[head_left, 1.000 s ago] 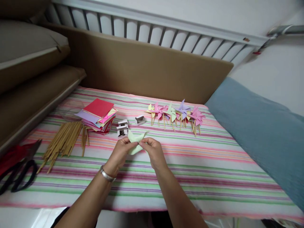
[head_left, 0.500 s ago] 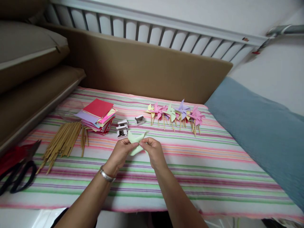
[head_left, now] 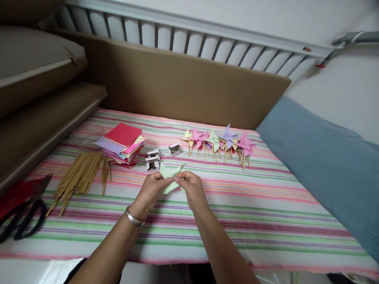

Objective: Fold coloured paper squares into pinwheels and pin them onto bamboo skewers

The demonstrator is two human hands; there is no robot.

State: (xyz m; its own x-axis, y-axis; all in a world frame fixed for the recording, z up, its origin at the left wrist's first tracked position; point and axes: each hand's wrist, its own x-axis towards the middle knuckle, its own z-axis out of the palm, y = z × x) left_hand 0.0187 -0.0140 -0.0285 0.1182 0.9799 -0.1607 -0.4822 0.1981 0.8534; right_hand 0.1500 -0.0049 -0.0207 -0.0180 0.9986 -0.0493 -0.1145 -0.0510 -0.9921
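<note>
A pale green paper pinwheel head (head_left: 169, 170), its corners curled inward, is pinched between my two hands just above the striped cloth (head_left: 254, 232). My left hand (head_left: 151, 190) grips its left side, thumb near the centre. From the other side my right hand (head_left: 192, 188) pinches it, thumb tip close to the left thumb. Whether a pin sits between the thumbs is hidden. Just beyond my left hand stand small open white boxes (head_left: 152, 164), one with small dark metal pieces inside. Another small white box (head_left: 174, 149) lies farther back.
Several finished pinwheels (head_left: 213, 140) on sticks lie at the back right. A stack of coloured paper squares (head_left: 122, 136) sits left of the boxes. Nearer are loose wooden sticks (head_left: 77, 173) and black-handled scissors (head_left: 29, 217). A brown board (head_left: 177, 86) stands along the back.
Almost nothing differs. Both hands keep the same pinch on the green paper; the whole view has shifted very slightly.
</note>
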